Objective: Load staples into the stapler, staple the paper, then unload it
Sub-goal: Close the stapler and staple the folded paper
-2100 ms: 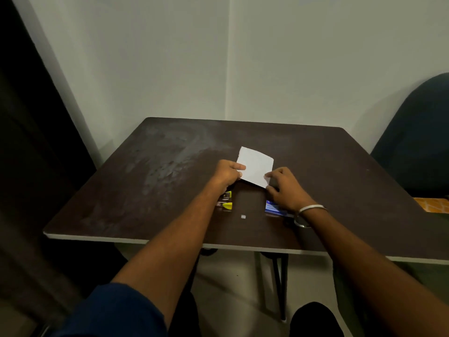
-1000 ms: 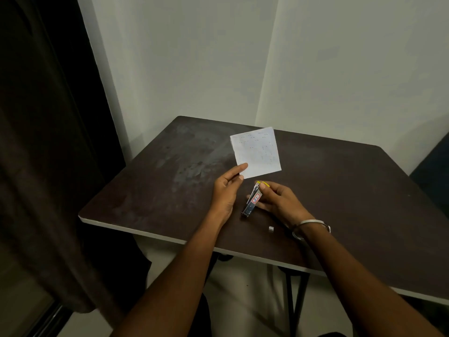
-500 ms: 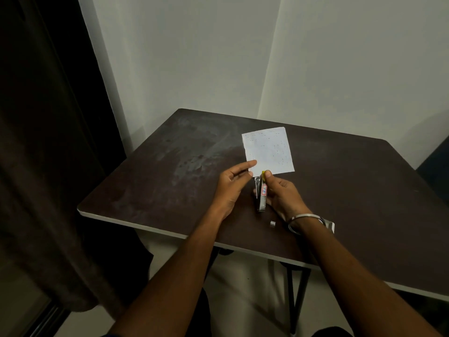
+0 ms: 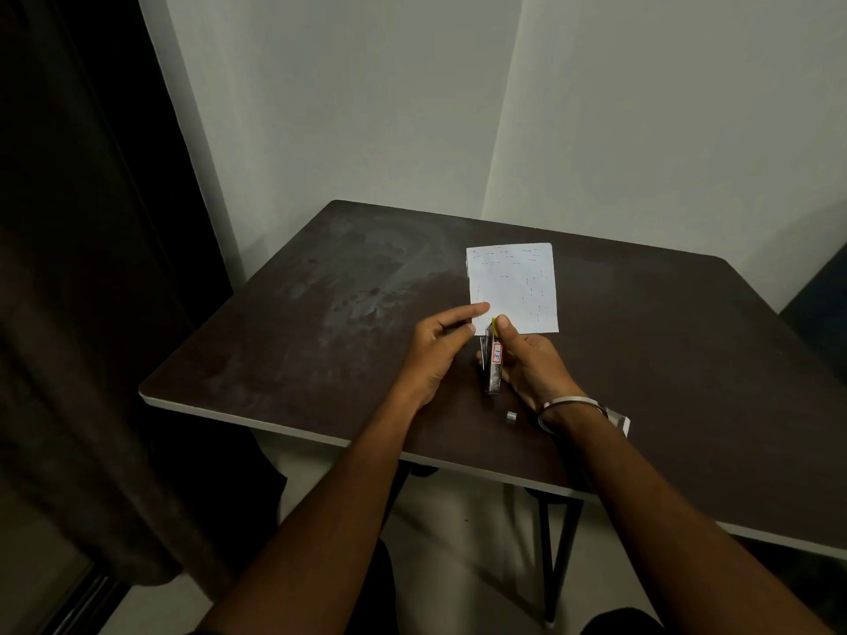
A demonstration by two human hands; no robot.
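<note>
Head view: one paper (image 4: 515, 286) is held upright above the dark table (image 4: 284, 341), its lower left corner pinched by the left hand (image 4: 435, 355). Just right of that corner, the right hand (image 4: 527, 364) grips one stapler (image 4: 492, 364), nose at the paper's bottom edge. One small staple strip (image 4: 511, 417) lies nearer the table's front edge, beside one wrist bangle (image 4: 566, 402).

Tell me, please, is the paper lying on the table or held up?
Held up: the left hand pinches the paper at its lower corner, sheet upright above the table.
</note>
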